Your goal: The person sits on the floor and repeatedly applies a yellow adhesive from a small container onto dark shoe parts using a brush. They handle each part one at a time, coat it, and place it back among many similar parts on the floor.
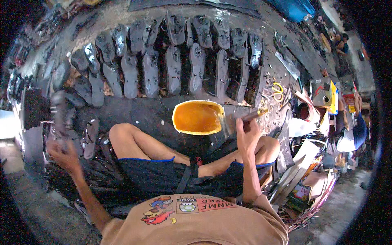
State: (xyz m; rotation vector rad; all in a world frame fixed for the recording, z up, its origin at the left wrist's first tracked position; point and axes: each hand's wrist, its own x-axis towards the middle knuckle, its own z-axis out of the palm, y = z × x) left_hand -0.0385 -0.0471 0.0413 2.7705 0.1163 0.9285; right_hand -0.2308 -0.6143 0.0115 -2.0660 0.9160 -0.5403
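Brush (256,114) by the bowl (196,133), soles (173,71) in rows

Your right hand (248,136) was closed around the brush's handle, with the blurred working end at the bowl's right rim. Your left hand (64,156) was well to the left; a dark slab (59,108) showed just beyond its fingers, but motion blur meant I could not tell whether they were clamped on it or apart.

The bowl sat near the centre, just beyond your crossed legs, with amber liquid (198,116) inside. The soles lay in two uneven rows on the far side, so the laying-out looked done. Brushing seemed to be under way, with liquid left for more. Some soles had shiny patches, though coating and glare could not be told apart, so I could not count how many were left.
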